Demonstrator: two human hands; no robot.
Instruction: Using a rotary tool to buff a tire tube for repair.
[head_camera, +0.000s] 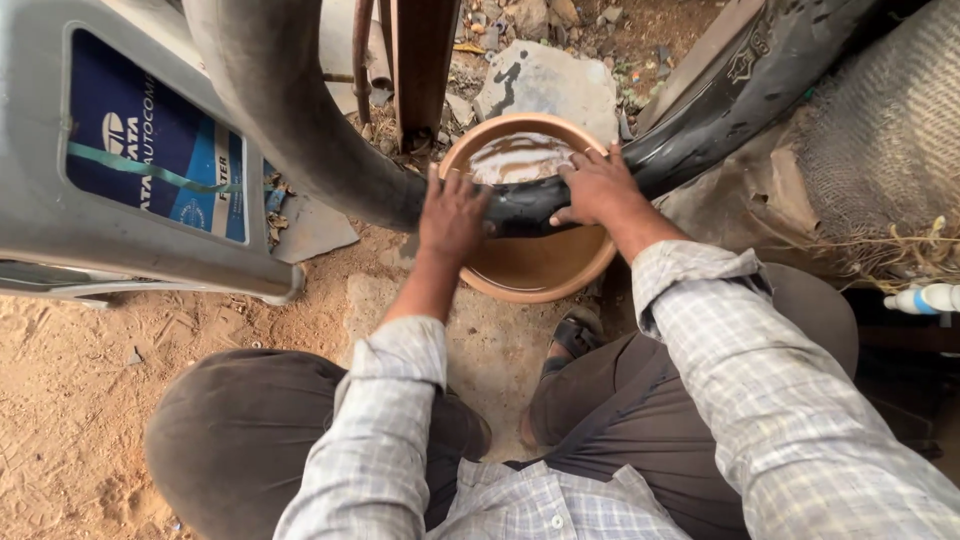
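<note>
The person is crouching over a round terracotta-coloured basin of water sitting on the sandy ground, and is pressing a thick black rubber inner tube down across the basin's middle. The left hand is lying on the tube near the basin's left rim, fingers curled over it; the right hand is resting on the tube towards the right rim, fingers spread flat. The tube's lowest stretch is probably dipping into the water. A grey plastic casing is standing at the left.
</note>
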